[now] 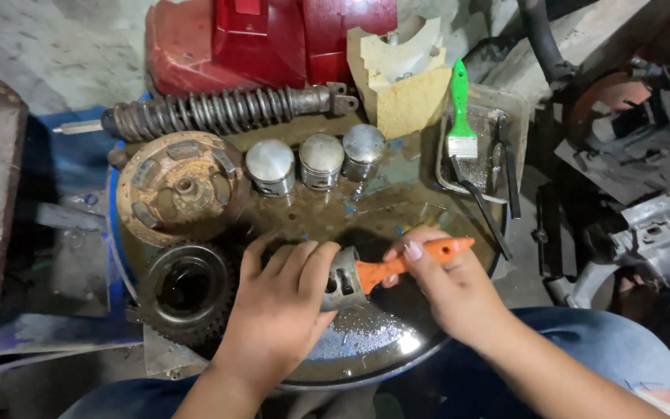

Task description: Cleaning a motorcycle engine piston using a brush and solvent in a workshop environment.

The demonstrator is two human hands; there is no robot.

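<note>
Head view: left hand (pixel 277 306) grips a metal piston (pixel 344 278) at lower centre of frame, over a wet round tray (pixel 374 341). Right hand (pixel 447 283) pinches an orange-handled brush (pixel 405 264), its head inside the piston. Three pistons (pixel 316 161) stand upper centre; green brush (pixel 461 116) upper right.

Grey metal piston (pixel 343 279) lies sideways (open end rightward), orange-handled brush (pixel 409 262) poked inside it.
</note>
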